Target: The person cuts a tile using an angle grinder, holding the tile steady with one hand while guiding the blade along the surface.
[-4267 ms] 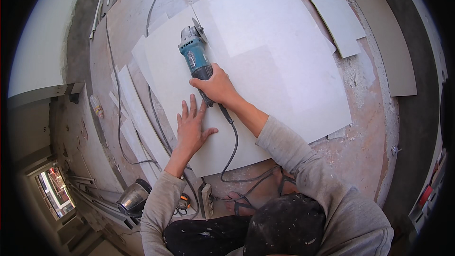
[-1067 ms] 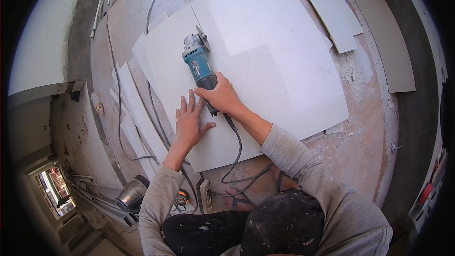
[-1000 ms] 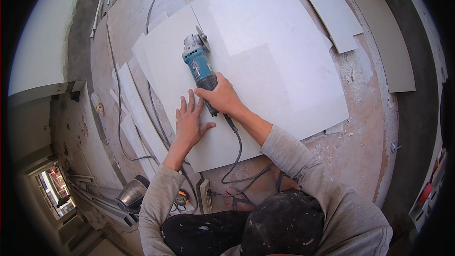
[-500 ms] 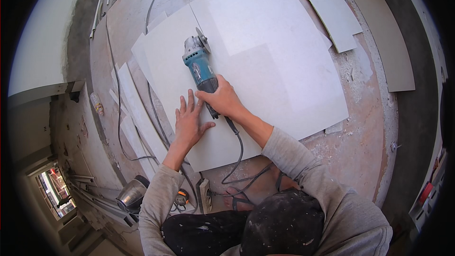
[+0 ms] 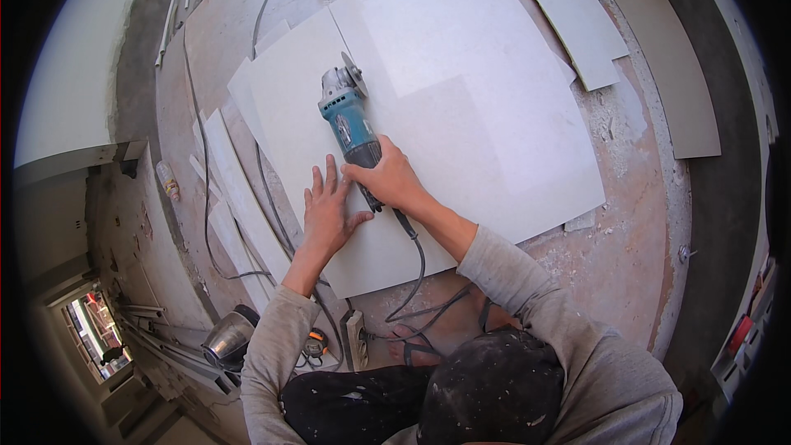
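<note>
A large white panel (image 5: 511, 140) lies on the floor, with a thin straight line running from its far edge down to the disc of a teal-and-black angle grinder (image 5: 346, 124). My right hand (image 5: 387, 173) is wrapped round the grinder's dark rear body, its cord trailing toward me. Just left of the tool my left hand (image 5: 329, 218) rests flat on the panel, fingers spread. Whether the disc is spinning I cannot tell.
White strips (image 5: 227, 156) lie along the left, offcuts (image 5: 589, 25) at the upper right. Cords cross the floor to a power strip (image 5: 357, 342) near my feet, beside a tape measure (image 5: 315, 344) and a steel vessel (image 5: 229, 336). A plastic bottle (image 5: 168, 180) lies far left.
The grinder and my right hand have slid toward me and slightly right along the line, leaving more line visible beyond the disc. My left hand has moved only slightly.
</note>
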Motion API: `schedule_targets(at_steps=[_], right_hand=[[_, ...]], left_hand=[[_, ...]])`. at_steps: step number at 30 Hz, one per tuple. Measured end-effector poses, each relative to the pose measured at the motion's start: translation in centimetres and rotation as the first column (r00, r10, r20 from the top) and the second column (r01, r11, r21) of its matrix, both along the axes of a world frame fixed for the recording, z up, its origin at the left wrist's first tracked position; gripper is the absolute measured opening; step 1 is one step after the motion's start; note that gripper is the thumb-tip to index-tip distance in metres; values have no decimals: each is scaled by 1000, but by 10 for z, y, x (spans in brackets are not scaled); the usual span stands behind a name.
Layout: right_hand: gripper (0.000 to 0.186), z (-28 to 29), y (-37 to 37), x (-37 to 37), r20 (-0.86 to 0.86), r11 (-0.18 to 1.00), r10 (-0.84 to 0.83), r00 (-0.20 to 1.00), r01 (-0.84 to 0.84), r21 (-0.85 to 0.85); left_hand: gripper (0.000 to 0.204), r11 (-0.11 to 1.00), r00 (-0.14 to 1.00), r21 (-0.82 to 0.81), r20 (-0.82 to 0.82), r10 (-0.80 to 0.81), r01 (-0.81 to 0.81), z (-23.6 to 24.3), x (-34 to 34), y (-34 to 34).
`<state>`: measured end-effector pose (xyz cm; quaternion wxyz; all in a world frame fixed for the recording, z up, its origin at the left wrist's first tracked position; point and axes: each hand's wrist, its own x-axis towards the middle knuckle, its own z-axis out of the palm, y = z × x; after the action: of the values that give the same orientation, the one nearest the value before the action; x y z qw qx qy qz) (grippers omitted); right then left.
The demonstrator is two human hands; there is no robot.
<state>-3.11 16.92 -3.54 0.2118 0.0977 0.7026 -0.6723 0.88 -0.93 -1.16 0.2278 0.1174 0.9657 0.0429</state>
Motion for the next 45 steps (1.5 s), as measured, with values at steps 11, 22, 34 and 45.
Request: schedule_targets(at_steps=[11, 22, 34, 45], right_hand=[[80, -3, 1, 8, 1, 1000, 10, 1000, -10, 18], [80, -2, 2, 15, -17, 1000, -17, 1000, 17, 4], [75, -1, 3, 26, -35, 1000, -29, 999, 29, -4], [73, -2, 3, 30, -30, 999, -35, 999, 35, 1]], left_hand=[[95, 1000, 1000, 28, 7, 10, -10, -1, 0, -1], [96, 1000, 1000, 16, 13, 3, -3, -2, 0, -2], [98, 1000, 1000, 9, 6, -14, 14, -2, 0, -2], [99, 1000, 1000, 9, -5, -7, 7, -3, 0, -2]])
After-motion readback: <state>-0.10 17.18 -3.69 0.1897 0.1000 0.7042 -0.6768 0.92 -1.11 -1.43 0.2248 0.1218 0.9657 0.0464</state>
